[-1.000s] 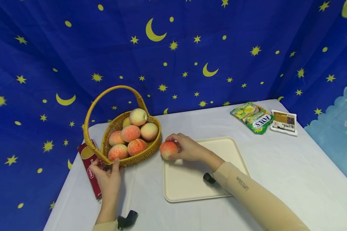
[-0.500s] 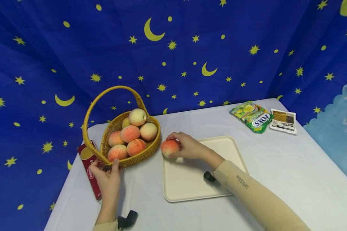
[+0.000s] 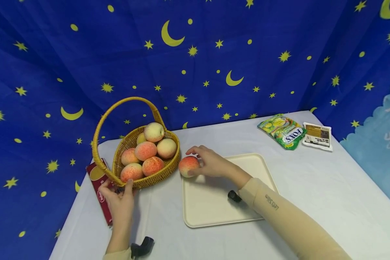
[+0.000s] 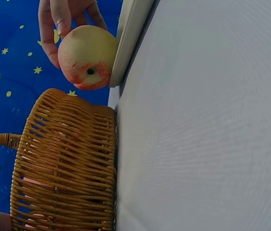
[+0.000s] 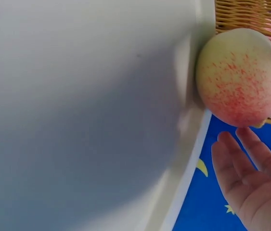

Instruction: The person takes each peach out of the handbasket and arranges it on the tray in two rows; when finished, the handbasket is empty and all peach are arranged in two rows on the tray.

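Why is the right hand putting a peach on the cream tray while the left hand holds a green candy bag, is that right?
Not quite. In the head view the left hand holds the basket, not the candy bag. The right hand is at the peach on the tray.

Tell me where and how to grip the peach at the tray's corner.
Grip the peach across its round middle, coming from above and the right, where the right hand already is. The basket crowds its left side, and it seems to sit on the tray rim, so it may roll; fingers should wrap both sides.
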A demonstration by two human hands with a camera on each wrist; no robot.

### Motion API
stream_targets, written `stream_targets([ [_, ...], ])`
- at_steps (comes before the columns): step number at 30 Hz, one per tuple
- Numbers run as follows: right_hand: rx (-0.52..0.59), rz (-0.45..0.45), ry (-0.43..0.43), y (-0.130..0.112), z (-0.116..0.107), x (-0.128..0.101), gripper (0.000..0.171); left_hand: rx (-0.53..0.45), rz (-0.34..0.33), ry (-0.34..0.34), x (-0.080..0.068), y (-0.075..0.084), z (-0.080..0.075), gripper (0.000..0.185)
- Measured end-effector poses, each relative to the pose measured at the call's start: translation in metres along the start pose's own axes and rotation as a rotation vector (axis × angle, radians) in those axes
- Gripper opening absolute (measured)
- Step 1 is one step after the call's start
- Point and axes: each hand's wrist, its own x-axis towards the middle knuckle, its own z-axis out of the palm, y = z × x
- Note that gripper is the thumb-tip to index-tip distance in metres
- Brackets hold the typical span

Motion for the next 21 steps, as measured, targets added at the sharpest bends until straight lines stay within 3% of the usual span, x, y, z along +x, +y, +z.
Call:
stream_targets([
  [6, -0.028, -0.038, 0.001, -0.008, -0.012, 0.01, 0.064, 0.025, -0.008, -0.049, 0.002, 0.003, -0.004, 0.071],
  [15, -0.06, -0.053, 0.046, -0.033, -0.033, 0.04, 0.063, 0.211, -0.009, -0.168, 0.006, 0.013, -0.02, 0.081],
  [18, -0.068, -0.058, 0.057, -0.041, -0.037, 0.05, 0.06, 0.252, 0.001, -0.175, 0.006, 0.014, -0.024, 0.083],
  [21, -0.065, -0.06, 0.057, -0.049, -0.038, 0.06, 0.057, 0.265, 0.014, -0.134, 0.003, 0.012, -0.027, 0.078],
])
